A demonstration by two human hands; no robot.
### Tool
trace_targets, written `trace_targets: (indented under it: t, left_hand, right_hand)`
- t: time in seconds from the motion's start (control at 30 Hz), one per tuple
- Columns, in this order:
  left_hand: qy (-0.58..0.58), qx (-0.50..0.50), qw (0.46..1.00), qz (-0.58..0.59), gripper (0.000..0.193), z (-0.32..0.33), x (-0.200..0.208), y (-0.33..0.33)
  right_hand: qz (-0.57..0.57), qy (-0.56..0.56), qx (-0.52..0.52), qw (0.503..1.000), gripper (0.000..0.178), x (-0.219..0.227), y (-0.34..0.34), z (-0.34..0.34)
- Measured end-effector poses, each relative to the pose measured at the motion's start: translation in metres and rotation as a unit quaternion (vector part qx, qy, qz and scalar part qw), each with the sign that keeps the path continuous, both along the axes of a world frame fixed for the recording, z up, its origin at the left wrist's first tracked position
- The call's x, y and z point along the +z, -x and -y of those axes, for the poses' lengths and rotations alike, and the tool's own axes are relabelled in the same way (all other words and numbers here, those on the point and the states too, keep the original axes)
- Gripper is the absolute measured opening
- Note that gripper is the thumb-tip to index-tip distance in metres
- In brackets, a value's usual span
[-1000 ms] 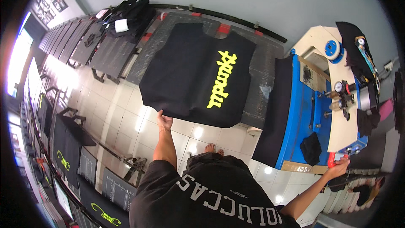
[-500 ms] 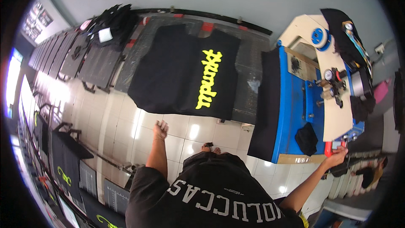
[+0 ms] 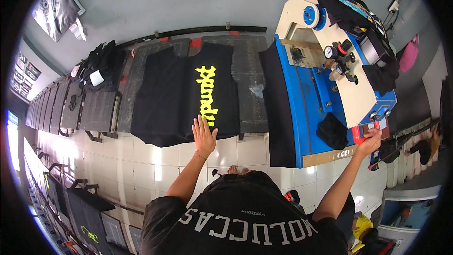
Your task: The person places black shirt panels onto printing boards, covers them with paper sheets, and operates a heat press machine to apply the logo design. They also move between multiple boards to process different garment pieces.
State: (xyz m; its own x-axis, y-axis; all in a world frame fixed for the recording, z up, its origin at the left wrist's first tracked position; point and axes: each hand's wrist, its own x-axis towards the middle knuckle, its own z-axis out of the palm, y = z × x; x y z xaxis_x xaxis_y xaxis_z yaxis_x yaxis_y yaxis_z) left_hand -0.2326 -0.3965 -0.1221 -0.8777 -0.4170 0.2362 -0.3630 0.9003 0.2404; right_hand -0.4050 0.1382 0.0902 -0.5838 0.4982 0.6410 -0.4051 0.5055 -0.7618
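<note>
A black shirt-shaped cloth panel (image 3: 163, 94) with bright yellow lettering (image 3: 206, 85) lies flat on a dark grey board. Over the lower end of that lettering rests my left hand (image 3: 204, 134), fingers stretched out and spread, apparently touching the cloth. Off to the right, my right hand (image 3: 369, 141) is closed round a red handle (image 3: 357, 135) at the near end of a blue and cream press machine (image 3: 351, 94). My fingertips there are partly hidden. Another black cloth piece (image 3: 281, 108) hangs along the machine's left side, and a small bunched black cloth (image 3: 331, 131) sits on its blue bed.
More grey boards (image 3: 96, 111) stretch away left, with piled black garments (image 3: 101, 68) on some. Black cloth drapes over the machine's top (image 3: 337, 2). At lower left stands another rack with black panels (image 3: 82, 203). Another person (image 3: 427, 148) is at far right.
My left hand has risen from beside the table's front edge onto the printed panel. My right hand stays on the red handle. The whole view has shifted.
</note>
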Motion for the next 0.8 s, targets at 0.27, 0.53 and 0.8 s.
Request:
trace_targets:
  t: [0.27, 0.53, 0.8]
  left_hand:
    - [-0.027, 0.005, 0.999, 0.023, 0.074, -0.022, -0.012, -0.006]
    - [-0.050, -0.013, 0.998, 0.038, 0.073, -0.036, -0.006, -0.013]
    - [-0.057, 0.065, 0.996, 0.034, 0.074, -0.040, -0.008, -0.022]
  right_hand:
    - [-0.024, -0.022, -0.007, 0.999, 0.050, -0.017, 0.005, -0.025]
    - [-0.051, -0.005, 0.031, 0.998, 0.049, -0.003, 0.002, 0.000]
    - [-0.040, -0.027, 0.059, 0.997, 0.061, -0.002, -0.002, -0.012]
